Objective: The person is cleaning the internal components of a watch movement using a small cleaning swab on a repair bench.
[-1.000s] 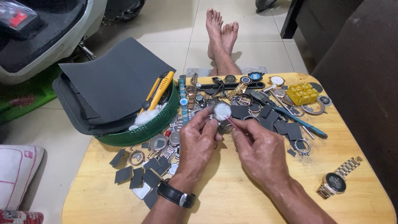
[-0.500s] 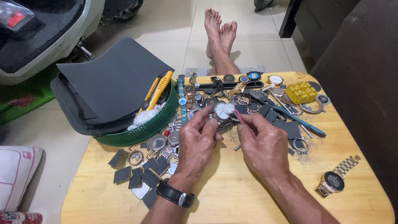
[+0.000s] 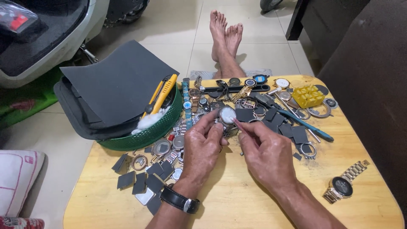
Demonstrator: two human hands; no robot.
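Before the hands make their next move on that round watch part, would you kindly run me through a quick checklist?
1. Left hand grips the round watch case: ok.
2. Right hand holds the thin tool with its tip at the case: ok.
3. Tip seated in a notch: cannot tell.
4. Case held above the table: ok.
5. Table around the hands free of loose parts: not ok.

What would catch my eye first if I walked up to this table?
Probably the two hands at the middle: the left hand pinches a small round watch case, the right hand beside it. Around them watch parts litter the wooden table, with a green basket at left and a gold wristwatch at right.
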